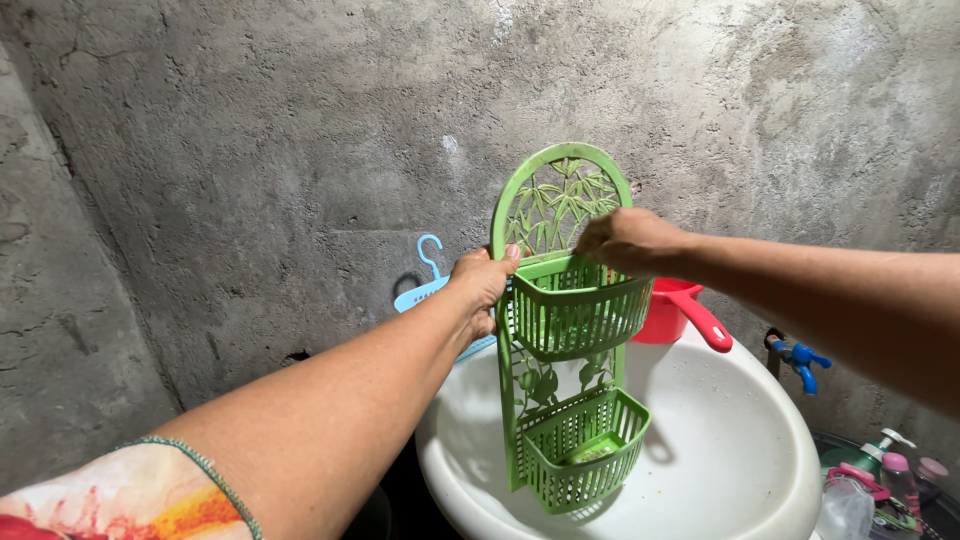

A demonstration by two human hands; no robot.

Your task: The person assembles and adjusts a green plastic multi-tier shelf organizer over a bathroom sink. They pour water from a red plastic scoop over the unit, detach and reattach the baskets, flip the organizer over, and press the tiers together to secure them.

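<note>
Nearest the camera, in the lower left of the frame, a floral sleeve (120,500) with a green trim is seen on the left arm, which runs up towards the centre. At its end the left hand (482,290) is closed around the left edge of a green plastic two-tier hanging rack (560,330) with slotted baskets and a leaf-pattern openwork back; the thumb (505,258) is pressed over the frame, while the other fingers are hidden behind it. From the right of the frame the right hand (628,240) is laid over the rim of the upper basket (580,310), its fingers curled down on the rim and back panel, so that a grip is suggested, though how far the fingers are closed cannot be told.

The rack is held upright at the centre of the frame, its lower basket (585,445) standing in or just over a large white plastic basin (740,450) that fills the lower right. Behind the upper basket, at the basin's far rim, a red plastic dipper with a handle (685,312) is seen. A light blue plastic hanger (425,280) is partly hidden behind the left hand, against the rough grey concrete wall (250,150). At the right edge a blue tap (800,360) is fixed to the wall, and in the lower right corner several plastic bottles (880,480), one with a pump top, are grouped just beside the basin.
</note>
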